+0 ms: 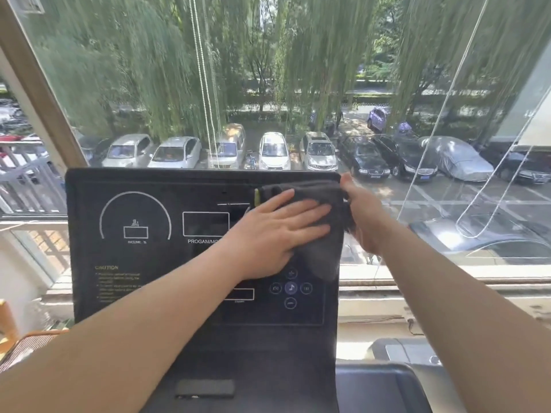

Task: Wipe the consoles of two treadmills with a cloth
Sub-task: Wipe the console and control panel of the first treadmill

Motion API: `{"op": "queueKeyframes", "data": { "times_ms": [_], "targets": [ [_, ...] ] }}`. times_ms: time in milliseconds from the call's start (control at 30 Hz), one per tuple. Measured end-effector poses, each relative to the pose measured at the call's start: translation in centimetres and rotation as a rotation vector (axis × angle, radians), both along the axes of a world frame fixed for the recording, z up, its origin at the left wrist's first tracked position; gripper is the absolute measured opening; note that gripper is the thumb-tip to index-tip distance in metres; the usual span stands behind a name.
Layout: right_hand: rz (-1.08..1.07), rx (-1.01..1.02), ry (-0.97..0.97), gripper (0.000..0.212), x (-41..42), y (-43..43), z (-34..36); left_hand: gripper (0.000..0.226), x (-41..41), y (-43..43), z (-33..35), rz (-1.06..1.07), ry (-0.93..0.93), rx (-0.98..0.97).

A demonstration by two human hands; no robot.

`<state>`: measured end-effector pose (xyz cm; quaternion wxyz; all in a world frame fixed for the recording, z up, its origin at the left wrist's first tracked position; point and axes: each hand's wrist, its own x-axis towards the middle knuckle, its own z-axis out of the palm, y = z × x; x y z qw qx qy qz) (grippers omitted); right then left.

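The cloth [320, 254] is lying against the upper right of the console [167, 263], at about two o'clock on its face, and is wrapping over the right edge; it is looking soft, light and limp, a dark grey weave with a small yellow-green tag [256, 198] at its ten o'clock corner; it will probably bunch and slide unless it is being pressed flat, so a broad palm on its middle is the sound hold.

The left hand [277, 234] is doing just that, fingers straight and close together, flat on the fabric.

The right hand [365, 216] is sitting at three o'clock of the cloth, thumb up by the panel's corner; its fingers are hidden behind the edge, so I cannot tell whether it is pinching fabric or only steadying the panel.

The console is looking rigid, flat, matt black and smooth, with thin white printed outlines and round buttons [291, 288] at six o'clock of the cloth; light pressure is likely enough there.
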<state>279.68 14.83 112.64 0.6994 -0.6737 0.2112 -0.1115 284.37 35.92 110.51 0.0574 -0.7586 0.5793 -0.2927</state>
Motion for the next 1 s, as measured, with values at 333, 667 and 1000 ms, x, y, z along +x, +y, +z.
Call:
{"op": "queueKeyframes", "data": {
  "times_ms": [333,667,1000],
  "targets": [
    [0.098,-0.002,0.023,0.06,-1.4,0.0,0.8,0.067,-1.8,-1.2,-1.9,-0.109,-0.052,0.163],
    [0.048,-0.105,0.048,0.065,-0.9,0.6,0.1,0.068,-3.8,-2.9,-5.3,0.339,0.103,-0.421],
    [-0.041,-0.02,0.229,0.119,-3.1,1.9,-5.7,0.057,-5.8,4.4,-11.5,-0.077,-0.026,0.206]
  ]
}}
